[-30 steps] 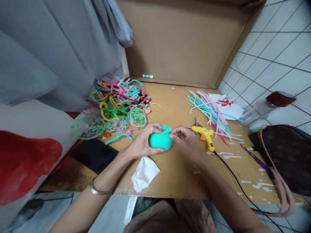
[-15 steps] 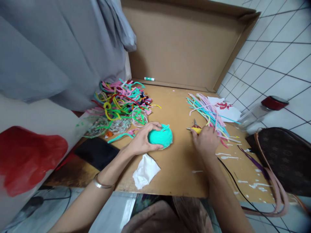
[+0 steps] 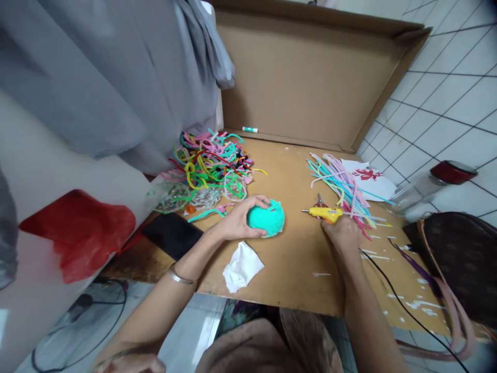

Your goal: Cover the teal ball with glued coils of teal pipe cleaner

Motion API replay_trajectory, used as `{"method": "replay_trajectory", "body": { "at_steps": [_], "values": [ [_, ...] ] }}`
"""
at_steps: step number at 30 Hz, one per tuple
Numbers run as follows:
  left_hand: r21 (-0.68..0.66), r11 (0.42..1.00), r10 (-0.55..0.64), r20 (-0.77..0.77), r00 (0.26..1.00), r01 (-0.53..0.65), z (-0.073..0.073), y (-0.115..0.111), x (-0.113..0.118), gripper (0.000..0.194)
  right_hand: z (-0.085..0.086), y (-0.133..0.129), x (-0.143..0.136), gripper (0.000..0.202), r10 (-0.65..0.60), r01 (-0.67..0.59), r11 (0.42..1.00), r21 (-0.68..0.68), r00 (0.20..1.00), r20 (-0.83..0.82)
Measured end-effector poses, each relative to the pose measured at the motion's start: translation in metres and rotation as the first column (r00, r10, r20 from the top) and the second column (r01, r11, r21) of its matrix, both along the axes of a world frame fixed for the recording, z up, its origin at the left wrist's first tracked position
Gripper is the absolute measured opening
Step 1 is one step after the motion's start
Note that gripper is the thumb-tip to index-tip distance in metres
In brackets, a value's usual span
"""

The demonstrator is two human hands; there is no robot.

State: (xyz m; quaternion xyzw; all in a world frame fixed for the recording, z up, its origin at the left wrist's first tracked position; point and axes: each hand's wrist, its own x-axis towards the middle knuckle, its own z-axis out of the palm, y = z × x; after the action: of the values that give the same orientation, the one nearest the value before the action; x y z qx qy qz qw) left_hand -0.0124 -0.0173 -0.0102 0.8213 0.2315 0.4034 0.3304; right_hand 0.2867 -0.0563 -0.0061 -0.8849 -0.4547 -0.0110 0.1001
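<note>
From here I see the left hand [image 3: 244, 219] gripping a turquoise ball [image 3: 267, 220]; the right hand [image 3: 344, 233] is closed around the yellow glue gun [image 3: 326, 213], near pipe cleaners [image 3: 348, 185].

Brown tabletop [image 3: 297, 272] under heaped pipe cleaners [image 3: 213, 155], crumpled white tissue [image 3: 243, 267].

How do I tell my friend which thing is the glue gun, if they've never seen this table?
Start at the brown table and find the bundle of long, colourful strips on its right side. Just nearer than that bundle, in the right hand, is the glue gun. It's chunky and bright yellow with a metal tip, while the strips are thin.
</note>
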Motion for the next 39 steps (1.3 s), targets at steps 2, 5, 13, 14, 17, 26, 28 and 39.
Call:
{"method": "replay_trajectory", "body": {
  "at_steps": [2, 5, 13, 14, 17, 26, 28, 39],
  "values": [
    [-0.006, 1.0, -0.003, 0.001, 1.0, 0.003, 0.0, 0.0, -0.001, 0.058, -0.001, -0.001, 0.001, 0.049, 0.004, 0.0, 0.992, 0.129, 1.0, -0.029],
    [-0.021, 1.0, -0.005, 0.0, 1.0, 0.005, 0.001, 0.001, -0.001, 0.058, -0.005, 0.001, 0.0, 0.047, 0.042, -0.014, 0.915, 0.403, 0.997, -0.06],
    [-0.062, 0.997, -0.04, -0.006, 0.999, 0.039, 0.0, 0.005, -0.004, 0.058, 0.022, 0.02, -0.02, 0.024, 0.453, -0.395, 0.644, 0.655, 0.887, 0.089],
    [-0.066, 0.997, -0.046, -0.009, 0.999, 0.045, 0.0, 0.005, -0.004, 0.057, 0.028, 0.022, -0.024, 0.022, 0.472, -0.415, 0.629, 0.657, 0.876, 0.101],
    [-0.073, 0.996, -0.056, -0.019, 0.998, 0.054, 0.002, 0.004, -0.005, 0.056, 0.04, 0.027, -0.032, 0.02, 0.515, -0.456, 0.605, 0.653, 0.849, 0.116],
    [-0.089, 0.994, -0.068, -0.014, 0.998, 0.067, 0.002, 0.005, -0.006, 0.055, 0.024, 0.02, -0.042, 0.017, 0.546, -0.442, 0.554, 0.705, 0.833, 0.093],
    [-0.086, 0.994, -0.07, -0.013, 0.997, 0.069, 0.002, 0.006, -0.006, 0.056, 0.024, 0.018, -0.044, 0.016, 0.55, -0.444, 0.538, 0.716, 0.829, 0.1],
    [-0.075, 0.993, -0.093, -0.038, 0.995, 0.09, 0.0, 0.007, -0.007, 0.056, 0.019, 0.014, -0.047, 0.013, 0.565, -0.519, 0.527, 0.673, 0.805, 0.179]
  ]
}}
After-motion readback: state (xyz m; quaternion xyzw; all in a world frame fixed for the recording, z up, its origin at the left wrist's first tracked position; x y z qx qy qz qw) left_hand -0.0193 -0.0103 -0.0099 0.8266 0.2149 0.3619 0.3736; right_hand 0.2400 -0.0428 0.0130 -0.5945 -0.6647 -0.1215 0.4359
